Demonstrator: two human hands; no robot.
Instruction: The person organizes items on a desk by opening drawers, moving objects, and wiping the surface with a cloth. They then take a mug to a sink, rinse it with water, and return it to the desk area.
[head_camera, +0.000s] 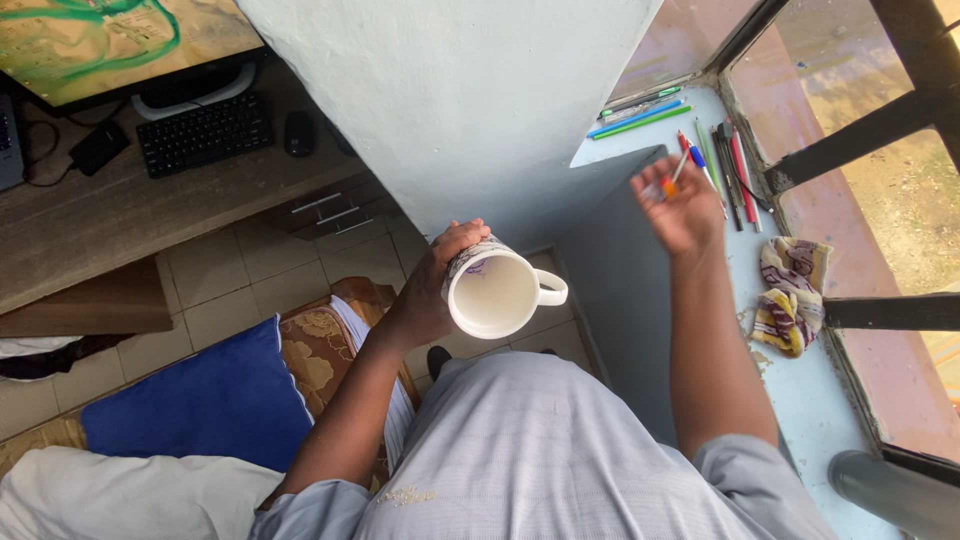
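My left hand (432, 285) grips a white mug (497, 292) with a patterned outside. The mug is tilted so its empty inside faces the camera, its handle pointing right. My right hand (682, 205) is raised over the pale blue window sill (810, 385) and pinches a pen (672, 178), blurred by motion. Several pens and pencils (722, 165), red, blue and green, lie on the sill just beyond that hand.
A crumpled patterned cloth (792, 292) lies on the sill by the window frame. A white wall column (470, 90) stands ahead. To the left, a wooden desk (90, 225) carries a keyboard (204, 132), mouse (299, 132) and monitor. A blue cushion (210, 405) sits below.
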